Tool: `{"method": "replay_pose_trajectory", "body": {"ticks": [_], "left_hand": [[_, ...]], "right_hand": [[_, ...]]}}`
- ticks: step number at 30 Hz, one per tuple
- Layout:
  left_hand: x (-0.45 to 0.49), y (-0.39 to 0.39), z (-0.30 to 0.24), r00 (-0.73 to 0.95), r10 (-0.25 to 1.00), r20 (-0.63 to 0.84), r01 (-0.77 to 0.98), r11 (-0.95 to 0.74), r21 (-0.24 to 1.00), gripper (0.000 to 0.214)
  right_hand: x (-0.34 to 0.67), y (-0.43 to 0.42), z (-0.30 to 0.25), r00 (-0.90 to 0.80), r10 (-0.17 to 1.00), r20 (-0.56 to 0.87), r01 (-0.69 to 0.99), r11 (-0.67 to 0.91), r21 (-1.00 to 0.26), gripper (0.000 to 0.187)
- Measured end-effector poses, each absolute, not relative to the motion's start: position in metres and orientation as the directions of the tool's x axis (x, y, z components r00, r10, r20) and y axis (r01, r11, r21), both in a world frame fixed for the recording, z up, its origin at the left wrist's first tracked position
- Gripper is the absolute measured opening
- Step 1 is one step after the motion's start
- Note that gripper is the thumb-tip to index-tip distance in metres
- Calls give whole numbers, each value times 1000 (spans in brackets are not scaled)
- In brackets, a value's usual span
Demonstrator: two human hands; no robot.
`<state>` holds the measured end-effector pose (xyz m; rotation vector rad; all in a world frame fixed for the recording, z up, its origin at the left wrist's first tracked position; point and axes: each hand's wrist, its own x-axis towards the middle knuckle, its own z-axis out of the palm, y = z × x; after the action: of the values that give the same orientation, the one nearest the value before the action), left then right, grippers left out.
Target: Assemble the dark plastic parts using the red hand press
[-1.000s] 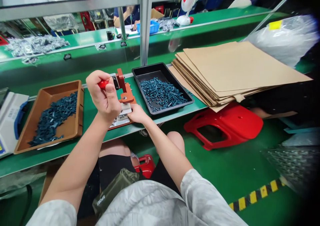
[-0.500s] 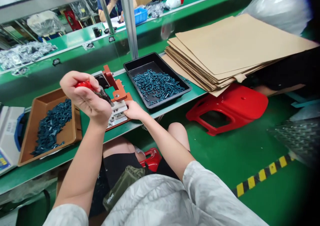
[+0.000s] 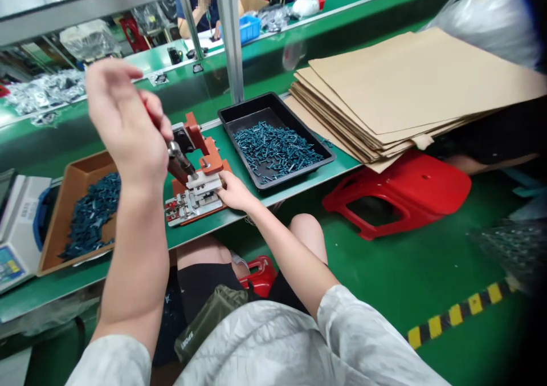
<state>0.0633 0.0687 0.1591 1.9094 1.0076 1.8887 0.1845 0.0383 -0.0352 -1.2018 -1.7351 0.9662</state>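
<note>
well, left hand (image 3: 122, 112) above "sport" pouch (image 3: 209, 316)

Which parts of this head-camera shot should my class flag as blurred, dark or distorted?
In the head view, the raised left hand is motion-blurred; the bag at lower right is smeared, with the corner darkening around it; the upright post leans from wide-lens distortion.

The left hand (image 3: 117, 112) is raised high, its back turned toward the camera, with the fingers (image 3: 150, 112) curled forward and down around a grip. The left forearm (image 3: 135, 249) rises almost straight up from the lower edge of the view. The right hand (image 3: 236, 193) sits lower and well apart, palm down, with its fingers together and pointing left. The right forearm (image 3: 284, 255) slants up from the lower right, above a bare knee (image 3: 306, 232).
</note>
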Motion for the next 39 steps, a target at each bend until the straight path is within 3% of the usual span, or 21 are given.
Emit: {"method": "replay_pose_trajectory", "body": {"ticks": [4,9,11,15,19,22,24,29,34,39], "left_hand": [[46,89,175,62,739,671,416,-630,656,55],[8,38,102,-187,552,813,609,-584,537,44],[-13,16,54,-177,636,751,699,-456,550,44],[-41,-4,-18,-30,917,398,784,-225,578,39],[-43,-2,-38,-196,939,284,636,-99,765,41],[-43,2,-42,-418,885,204,278,-89,956,53],[-44,0,-46,-484,857,175,111,-138,984,55],[-44,-14,-57,-495,846,198,105,-168,980,44],[-45,-18,-60,-495,856,152,60,-141,988,35],[-48,-15,-62,-495,858,137,7,-153,988,34]], "right_hand": [[183,30,-38,-316,910,268,359,376,-854,32],[181,19,-35,-354,845,400,361,518,-775,25],[181,17,-35,-347,834,430,359,541,-761,21],[179,17,-39,-334,835,437,350,541,-765,23],[170,22,-42,-291,878,380,404,473,-783,30],[163,28,-45,-255,911,325,415,407,-814,34],[161,30,-46,-242,921,304,417,382,-825,36],[167,33,-53,-248,912,327,418,405,-813,39],[171,44,-55,-338,904,261,428,394,-813,28],[172,28,-45,-200,916,347,492,401,-773,27]]}}
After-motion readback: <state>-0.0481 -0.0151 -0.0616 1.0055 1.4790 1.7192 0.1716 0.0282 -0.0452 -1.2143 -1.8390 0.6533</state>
